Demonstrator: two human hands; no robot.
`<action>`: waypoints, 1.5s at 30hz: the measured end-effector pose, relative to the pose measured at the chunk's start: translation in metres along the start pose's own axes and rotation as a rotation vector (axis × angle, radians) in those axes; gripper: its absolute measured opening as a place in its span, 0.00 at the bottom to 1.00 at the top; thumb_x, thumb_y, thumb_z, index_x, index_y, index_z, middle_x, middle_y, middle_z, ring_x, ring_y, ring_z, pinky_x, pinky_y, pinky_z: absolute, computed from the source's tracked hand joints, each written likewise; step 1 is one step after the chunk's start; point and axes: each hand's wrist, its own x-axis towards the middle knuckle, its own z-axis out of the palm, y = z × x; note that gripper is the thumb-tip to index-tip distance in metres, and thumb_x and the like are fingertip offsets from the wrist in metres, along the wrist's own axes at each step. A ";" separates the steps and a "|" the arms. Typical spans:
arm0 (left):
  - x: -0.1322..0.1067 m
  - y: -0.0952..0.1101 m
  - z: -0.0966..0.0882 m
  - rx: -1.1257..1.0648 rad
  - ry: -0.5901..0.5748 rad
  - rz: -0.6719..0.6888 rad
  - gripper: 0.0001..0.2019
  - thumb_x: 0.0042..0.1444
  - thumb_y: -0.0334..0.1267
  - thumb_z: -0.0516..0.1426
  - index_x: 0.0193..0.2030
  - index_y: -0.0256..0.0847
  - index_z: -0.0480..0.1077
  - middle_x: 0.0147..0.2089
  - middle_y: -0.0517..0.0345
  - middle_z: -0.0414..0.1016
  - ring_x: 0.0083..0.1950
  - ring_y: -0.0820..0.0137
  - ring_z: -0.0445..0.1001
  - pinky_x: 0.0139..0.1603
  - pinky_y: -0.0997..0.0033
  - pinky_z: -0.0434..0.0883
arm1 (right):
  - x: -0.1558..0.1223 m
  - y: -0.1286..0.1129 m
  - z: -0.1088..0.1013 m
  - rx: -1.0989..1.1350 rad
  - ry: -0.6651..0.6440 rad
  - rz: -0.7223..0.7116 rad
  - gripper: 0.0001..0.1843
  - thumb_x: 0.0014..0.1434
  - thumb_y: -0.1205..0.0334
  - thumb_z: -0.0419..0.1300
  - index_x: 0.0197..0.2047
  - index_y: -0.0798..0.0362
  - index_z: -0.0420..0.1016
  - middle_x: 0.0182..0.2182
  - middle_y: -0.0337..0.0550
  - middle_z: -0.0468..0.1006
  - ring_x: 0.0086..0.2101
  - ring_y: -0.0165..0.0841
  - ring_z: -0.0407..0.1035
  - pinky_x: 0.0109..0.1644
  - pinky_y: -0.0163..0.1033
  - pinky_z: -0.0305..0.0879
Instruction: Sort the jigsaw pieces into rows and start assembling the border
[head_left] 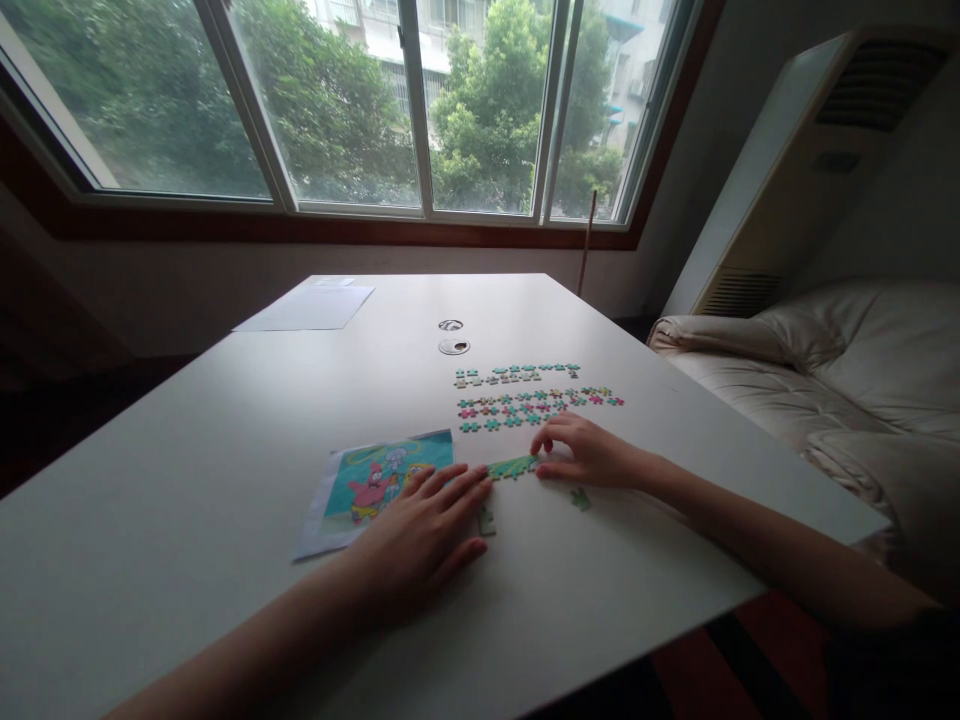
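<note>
My left hand [420,535] lies flat and open on the white table [225,480], its fingers over the right edge of a cartoon picture sheet [375,485]. A short joined strip of green puzzle pieces [512,467] lies between my hands. My right hand [581,450] rests at the strip's right end, fingers curled down and pinched at it. One loose piece [487,520] sits by my left fingertips and another [580,498] lies under my right wrist. Several loose pieces [525,400] are spread in rows further back.
A sheet of paper [307,308] lies at the far left of the table. Two round cable holes [453,346] sit near the middle back. A cream sofa [840,370] stands to the right, and a wide window [360,110] is behind.
</note>
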 end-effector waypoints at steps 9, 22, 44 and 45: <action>0.000 0.000 -0.001 0.007 -0.010 0.001 0.24 0.62 0.47 0.42 0.62 0.41 0.51 0.64 0.52 0.52 0.62 0.55 0.52 0.58 0.50 0.53 | 0.001 -0.001 0.004 0.004 0.047 -0.012 0.06 0.54 0.61 0.58 0.34 0.54 0.72 0.30 0.42 0.72 0.33 0.31 0.63 0.39 0.36 0.59; -0.001 -0.001 0.001 -0.003 0.015 0.007 0.24 0.62 0.47 0.43 0.62 0.42 0.51 0.64 0.52 0.53 0.62 0.55 0.53 0.57 0.51 0.55 | -0.006 0.009 -0.011 0.023 0.018 -0.014 0.09 0.58 0.63 0.52 0.37 0.54 0.72 0.32 0.44 0.73 0.33 0.30 0.65 0.40 0.36 0.59; -0.003 -0.002 0.002 0.027 -0.001 -0.010 0.24 0.62 0.48 0.42 0.63 0.42 0.50 0.64 0.52 0.53 0.62 0.54 0.53 0.57 0.49 0.54 | -0.046 0.040 -0.066 0.126 -0.419 0.262 0.13 0.47 0.54 0.61 0.36 0.52 0.76 0.28 0.40 0.71 0.30 0.30 0.64 0.30 0.33 0.60; -0.003 -0.002 0.002 0.025 0.002 -0.007 0.24 0.62 0.48 0.42 0.63 0.42 0.50 0.64 0.52 0.53 0.62 0.54 0.53 0.57 0.49 0.54 | -0.046 0.038 -0.064 0.133 -0.427 0.263 0.13 0.47 0.56 0.61 0.36 0.52 0.75 0.28 0.39 0.71 0.29 0.30 0.64 0.30 0.32 0.59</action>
